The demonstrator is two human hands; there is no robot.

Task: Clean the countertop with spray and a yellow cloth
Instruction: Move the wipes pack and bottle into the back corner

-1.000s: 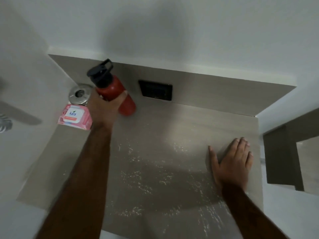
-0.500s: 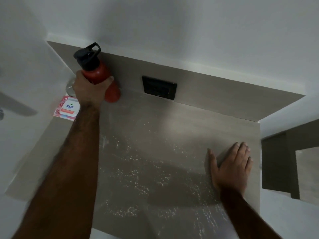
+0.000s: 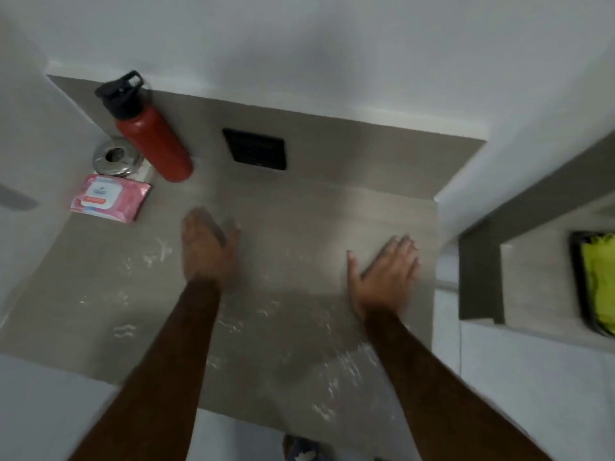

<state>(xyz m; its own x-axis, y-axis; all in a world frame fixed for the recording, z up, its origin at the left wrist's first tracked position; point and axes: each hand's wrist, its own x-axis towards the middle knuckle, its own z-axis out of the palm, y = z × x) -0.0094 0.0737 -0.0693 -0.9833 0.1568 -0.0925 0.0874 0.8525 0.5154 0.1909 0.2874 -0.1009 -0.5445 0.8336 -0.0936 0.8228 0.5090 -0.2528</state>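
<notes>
The grey countertop is speckled with white spray droplets across its front half. My left hand hovers over its middle, blurred, fingers apart and holding nothing. On the right part of the counter my right hand lies flat, fingers spread. A red bottle with a black cap stands free at the back left corner. The yellow cloth lies in a dark tray on a separate ledge at the far right, partly cut off by the frame edge.
A pink pack of wipes and a round metal container sit at the left next to the bottle. A black socket plate is set in the back panel. White walls close the left and back; a grey ledge lies right.
My left hand set the red bottle down at the back left corner, let go and drew back over the middle of the counter. The right hand stayed flat.
</notes>
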